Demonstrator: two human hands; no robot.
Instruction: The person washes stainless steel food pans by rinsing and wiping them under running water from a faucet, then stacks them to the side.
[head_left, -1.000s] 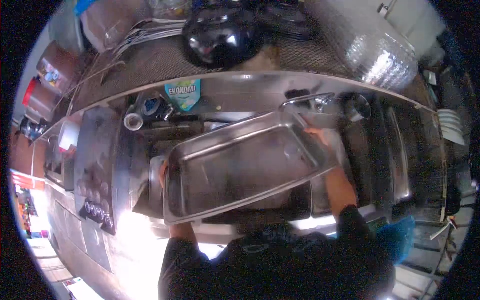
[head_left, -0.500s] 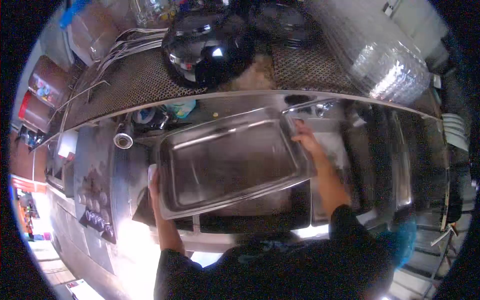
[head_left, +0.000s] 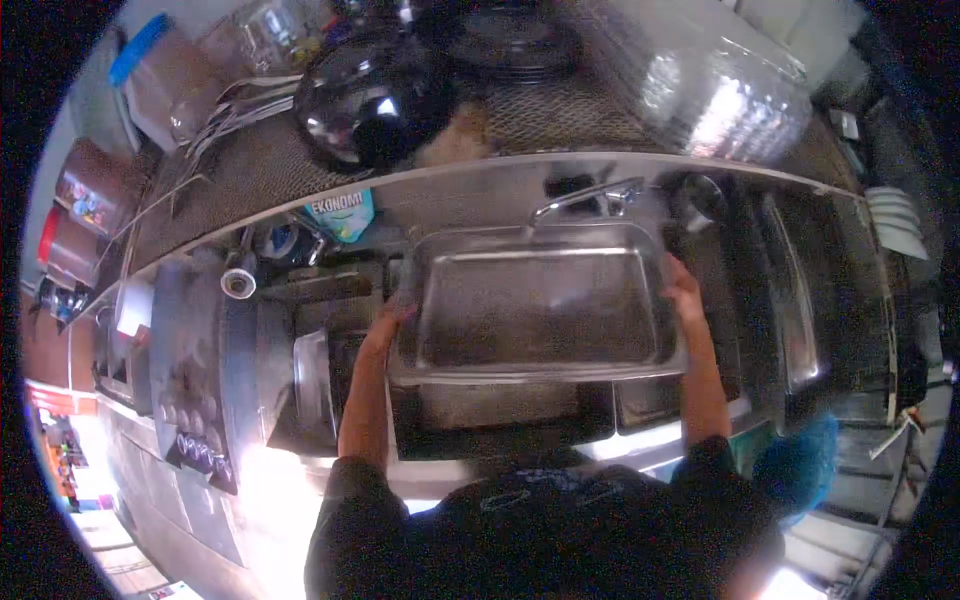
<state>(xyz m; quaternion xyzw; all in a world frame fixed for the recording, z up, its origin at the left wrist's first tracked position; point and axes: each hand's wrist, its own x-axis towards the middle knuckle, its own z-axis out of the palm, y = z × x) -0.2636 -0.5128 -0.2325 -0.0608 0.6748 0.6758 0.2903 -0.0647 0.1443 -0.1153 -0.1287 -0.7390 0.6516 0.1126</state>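
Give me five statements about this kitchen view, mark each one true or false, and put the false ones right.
1. The left hand is at the left end of the metal pan. True.
2. The right hand is turning the tap. False: it is at the right end of the pan; the tap is beyond the pan's far side.
3. The packet marked EKONOMI is to the right of the tap. False: it is to the left of it.
4. Stacked white dishes stand near the right edge of the view. True.
5. The red-lidded container is on the right. False: it is on the far left.
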